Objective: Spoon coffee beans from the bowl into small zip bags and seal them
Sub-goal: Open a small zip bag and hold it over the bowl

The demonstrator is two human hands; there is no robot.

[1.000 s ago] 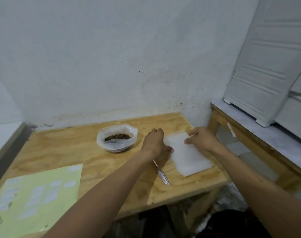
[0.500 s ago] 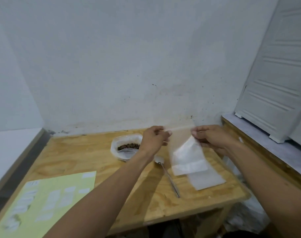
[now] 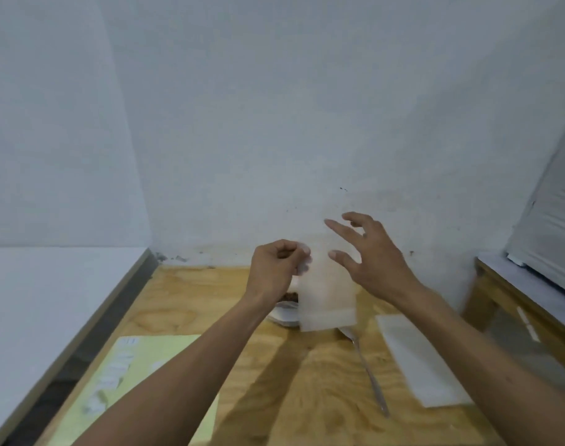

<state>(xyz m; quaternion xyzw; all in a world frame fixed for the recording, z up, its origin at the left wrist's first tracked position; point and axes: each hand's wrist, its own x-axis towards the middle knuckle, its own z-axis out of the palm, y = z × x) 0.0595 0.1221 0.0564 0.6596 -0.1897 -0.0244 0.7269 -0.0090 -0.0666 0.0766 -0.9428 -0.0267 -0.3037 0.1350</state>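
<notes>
My left hand (image 3: 276, 267) pinches the top left corner of a small translucent zip bag (image 3: 328, 294), which hangs in the air above the wooden table (image 3: 184, 304). My right hand (image 3: 368, 255) hovers just right of the bag's top with its fingers spread, holding nothing. The bowl of coffee beans (image 3: 287, 309) stands behind the bag and my left wrist, mostly hidden. A metal spoon (image 3: 369, 371) lies on the table below the bag. A stack of white zip bags (image 3: 419, 358) lies to the right of the spoon.
A pale green sheet (image 3: 136, 381) with white labels lies at the table's front left. White walls close the back and left. A second wooden bench (image 3: 525, 304) with a white cabinet (image 3: 551, 239) stands at the right.
My left hand has lifted one bag off the stack and carried it up and left. My right hand has let go of the bag and spread its fingers. The camera has tilted upward.
</notes>
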